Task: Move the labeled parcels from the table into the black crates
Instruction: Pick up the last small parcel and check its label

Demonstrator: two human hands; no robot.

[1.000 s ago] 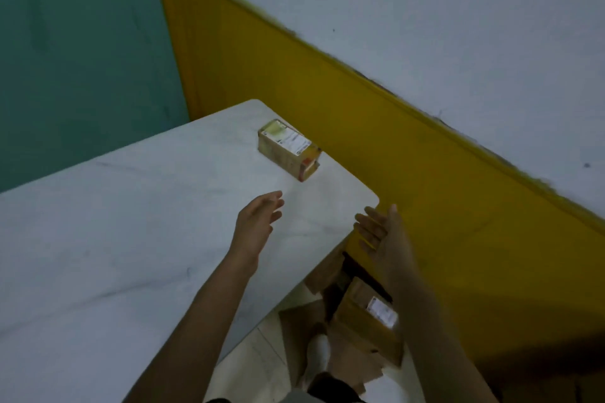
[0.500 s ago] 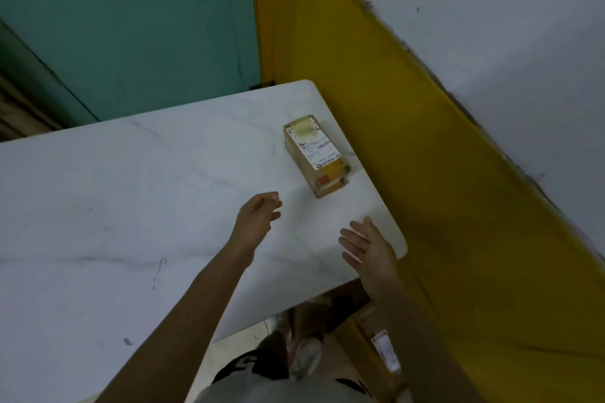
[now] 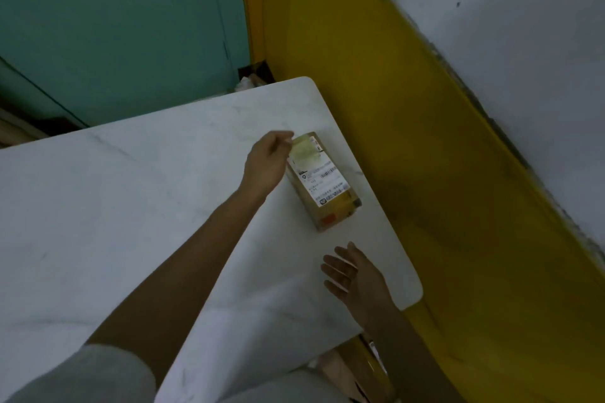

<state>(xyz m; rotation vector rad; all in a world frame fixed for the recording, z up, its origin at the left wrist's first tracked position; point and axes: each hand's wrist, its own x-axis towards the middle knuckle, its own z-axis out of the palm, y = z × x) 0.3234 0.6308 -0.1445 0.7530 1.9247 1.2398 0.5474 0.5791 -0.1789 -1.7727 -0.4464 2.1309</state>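
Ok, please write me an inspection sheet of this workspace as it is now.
Surface: white marbled table, rounded corners.
Job's things: one labeled cardboard parcel lies flat near the table's right edge; black crates not seen.
Clutter: dim cardboard boxes below the table's near corner.
Grippers: left hand at the parcel's far left side, grip unclear; right hand open, over the table's near corner.
Cables: nothing seen.
Surroundings: teal wall, yellow wall band, white wall.
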